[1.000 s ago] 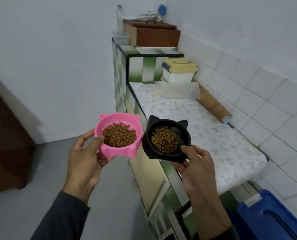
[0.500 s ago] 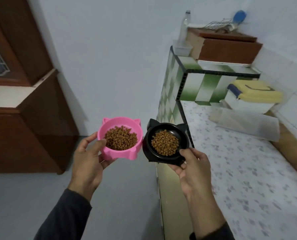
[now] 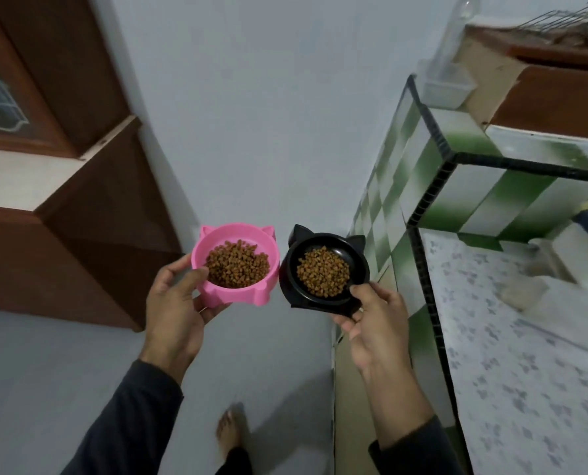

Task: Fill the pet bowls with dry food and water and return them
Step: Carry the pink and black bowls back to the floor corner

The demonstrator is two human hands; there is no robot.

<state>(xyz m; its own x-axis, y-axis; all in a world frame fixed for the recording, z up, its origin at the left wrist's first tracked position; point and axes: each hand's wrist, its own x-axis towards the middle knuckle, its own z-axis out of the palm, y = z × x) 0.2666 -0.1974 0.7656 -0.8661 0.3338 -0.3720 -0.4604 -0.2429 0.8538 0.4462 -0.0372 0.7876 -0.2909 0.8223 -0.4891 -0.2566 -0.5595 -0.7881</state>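
Two cat-eared pet bowls held side by side at chest height, above a grey floor [image 3: 63, 389]. Pink bowl [image 3: 237, 289] on the left, gripped by the left hand [image 3: 174, 313]: thumb hooked over the near rim, fingers curled underneath. Black bowl [image 3: 323, 296] on the right, rims nearly touching, gripped by the right hand [image 3: 376, 323]: thumb pressed on the near rim, fingers wrapped below. Brown dry food [image 3: 237, 269] heaped in both. To the right, a speckled counter [image 3: 525, 371] with green-and-white tiled sides. Far left, a dark wooden cabinet [image 3: 90, 241]. Near bottom centre, one bare foot [image 3: 229, 431] on the floor.
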